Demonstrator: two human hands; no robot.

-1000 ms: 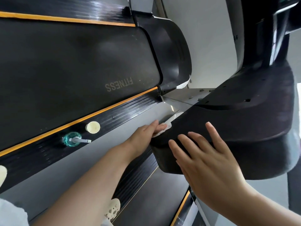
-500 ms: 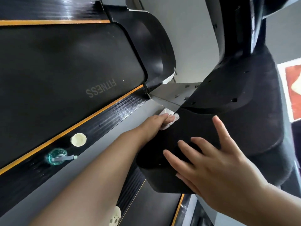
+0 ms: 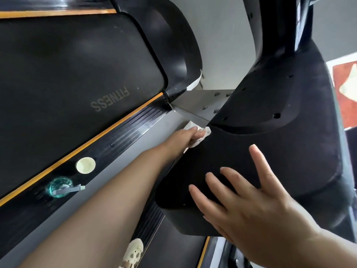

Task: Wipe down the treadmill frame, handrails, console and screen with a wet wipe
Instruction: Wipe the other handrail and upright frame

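My left hand (image 3: 183, 137) reaches under the black console housing (image 3: 270, 136) and presses a white wet wipe (image 3: 201, 137) against the grey frame rail (image 3: 150, 138) where it meets the silver bracket (image 3: 202, 101). The fingers curl round the wipe, which is partly hidden by them. My right hand (image 3: 249, 206) lies flat with spread fingers on the lower edge of the console housing. The treadmill belt (image 3: 77, 74) marked FITNESS lies to the left.
A teal pump bottle (image 3: 61, 187) and a round cream lid (image 3: 85, 165) stand on the ribbed black side rail (image 3: 123, 130). A cream perforated shoe (image 3: 133, 252) shows at the bottom. The black motor cover (image 3: 172, 45) is at the belt's far end.
My left hand has slid the wipe further along the grey rail toward the silver bracket. My right hand stays flat on the console housing.
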